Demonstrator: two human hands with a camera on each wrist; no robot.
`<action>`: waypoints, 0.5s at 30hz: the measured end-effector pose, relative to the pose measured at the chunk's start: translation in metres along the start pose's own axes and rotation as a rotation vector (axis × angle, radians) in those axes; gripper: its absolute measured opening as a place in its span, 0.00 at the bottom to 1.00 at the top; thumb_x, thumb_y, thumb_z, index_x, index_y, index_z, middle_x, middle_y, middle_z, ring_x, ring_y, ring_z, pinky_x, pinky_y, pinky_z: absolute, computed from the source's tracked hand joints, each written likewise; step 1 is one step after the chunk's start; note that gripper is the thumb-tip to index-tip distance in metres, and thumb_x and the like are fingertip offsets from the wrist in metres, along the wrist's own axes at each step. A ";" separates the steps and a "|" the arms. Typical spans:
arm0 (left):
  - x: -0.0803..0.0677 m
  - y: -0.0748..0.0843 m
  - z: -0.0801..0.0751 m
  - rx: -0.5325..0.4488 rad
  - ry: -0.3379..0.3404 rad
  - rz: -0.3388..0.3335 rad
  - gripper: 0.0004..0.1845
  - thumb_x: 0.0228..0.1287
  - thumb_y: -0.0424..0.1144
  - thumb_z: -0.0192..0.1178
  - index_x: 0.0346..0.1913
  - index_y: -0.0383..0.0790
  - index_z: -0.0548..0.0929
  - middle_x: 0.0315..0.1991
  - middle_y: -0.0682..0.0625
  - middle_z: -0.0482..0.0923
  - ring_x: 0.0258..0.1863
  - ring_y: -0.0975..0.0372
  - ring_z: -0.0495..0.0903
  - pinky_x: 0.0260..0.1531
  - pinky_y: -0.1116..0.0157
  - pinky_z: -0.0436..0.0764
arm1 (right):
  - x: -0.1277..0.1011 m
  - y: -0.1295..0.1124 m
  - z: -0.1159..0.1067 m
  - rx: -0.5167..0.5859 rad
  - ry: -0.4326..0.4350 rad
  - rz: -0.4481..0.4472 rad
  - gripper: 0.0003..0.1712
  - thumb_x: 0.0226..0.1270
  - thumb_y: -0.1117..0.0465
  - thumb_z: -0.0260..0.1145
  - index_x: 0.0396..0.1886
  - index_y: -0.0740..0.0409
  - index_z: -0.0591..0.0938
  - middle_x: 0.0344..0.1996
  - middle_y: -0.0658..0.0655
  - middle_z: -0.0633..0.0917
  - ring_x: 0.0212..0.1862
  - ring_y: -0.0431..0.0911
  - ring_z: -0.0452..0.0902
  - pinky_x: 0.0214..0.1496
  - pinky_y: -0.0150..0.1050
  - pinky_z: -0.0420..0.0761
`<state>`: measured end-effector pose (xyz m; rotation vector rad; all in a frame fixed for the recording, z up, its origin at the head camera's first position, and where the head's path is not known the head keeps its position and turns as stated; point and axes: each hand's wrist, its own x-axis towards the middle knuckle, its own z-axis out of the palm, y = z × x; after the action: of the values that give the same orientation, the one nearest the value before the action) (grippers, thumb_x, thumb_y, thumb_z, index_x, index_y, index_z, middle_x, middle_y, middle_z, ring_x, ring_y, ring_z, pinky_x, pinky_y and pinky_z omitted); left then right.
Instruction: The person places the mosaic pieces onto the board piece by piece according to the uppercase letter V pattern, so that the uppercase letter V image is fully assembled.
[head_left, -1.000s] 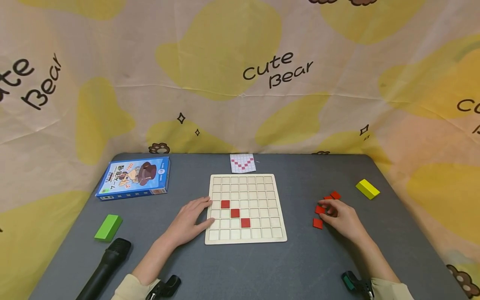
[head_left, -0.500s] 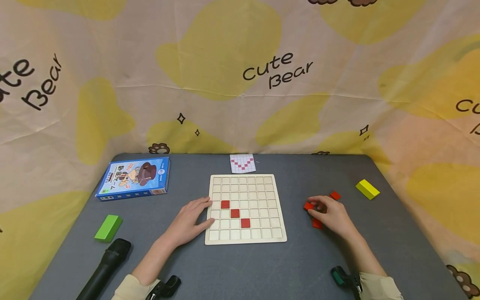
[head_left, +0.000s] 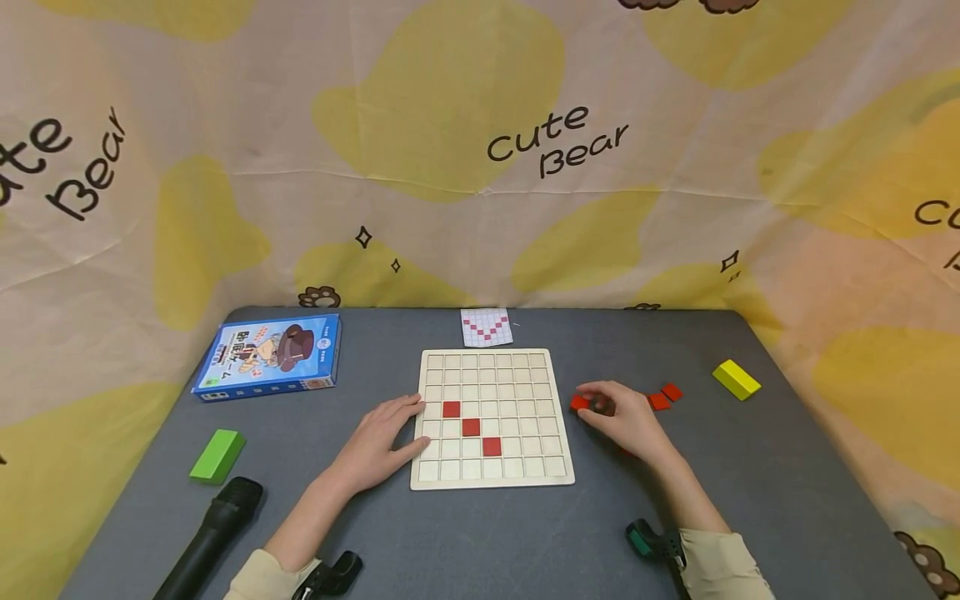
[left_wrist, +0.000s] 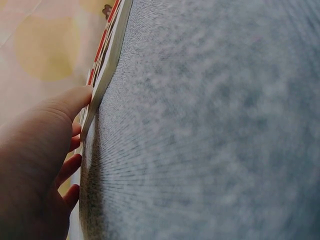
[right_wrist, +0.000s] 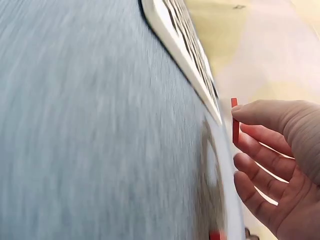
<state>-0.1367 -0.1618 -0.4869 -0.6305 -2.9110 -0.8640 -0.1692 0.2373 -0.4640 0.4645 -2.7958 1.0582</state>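
Note:
A square wooden grid board [head_left: 525,471] lies mid-table, with red square tiles [head_left: 471,427] set in a diagonal line of three cells. My left hand [head_left: 378,442] rests at the board's left edge, fingers and thumb extended onto its rim; the left wrist view shows the thumb [left_wrist: 77,100] on that edge. Just right of the board, my right hand [head_left: 626,417] pinches a red tile [right_wrist: 235,122] between thumb and fingers, above the table. Two loose red tiles [head_left: 672,392] lie beyond that hand, and another is mostly hidden beneath it.
A small pattern card [head_left: 486,327] lies behind the board. Around the table are a blue box [head_left: 266,354], a green block [head_left: 217,456], a black microphone [head_left: 213,533] and a yellow block [head_left: 737,379]. A printed cloth [head_left: 420,100] hangs behind.
My right hand has picked up a red tile from the loose group and carried it left toward the board. The left hand keeps its place at the board's edge.

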 end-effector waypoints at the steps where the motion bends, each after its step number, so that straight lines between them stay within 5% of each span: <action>1: 0.000 0.000 0.000 0.000 -0.002 -0.001 0.32 0.65 0.51 0.63 0.67 0.39 0.73 0.69 0.45 0.68 0.69 0.48 0.64 0.63 0.42 0.62 | 0.002 -0.002 0.003 0.009 -0.005 -0.002 0.18 0.57 0.62 0.75 0.48 0.55 0.86 0.38 0.51 0.85 0.36 0.44 0.77 0.36 0.38 0.77; 15: -0.001 -0.001 0.001 0.002 0.001 0.007 0.31 0.65 0.50 0.63 0.67 0.38 0.73 0.69 0.44 0.68 0.69 0.48 0.63 0.64 0.42 0.61 | 0.025 -0.037 0.040 0.120 -0.061 -0.060 0.18 0.57 0.64 0.74 0.49 0.57 0.85 0.31 0.50 0.82 0.31 0.42 0.75 0.34 0.34 0.76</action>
<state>-0.1364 -0.1623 -0.4883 -0.6392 -2.9069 -0.8598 -0.1810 0.1791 -0.4654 0.5998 -2.7614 1.2227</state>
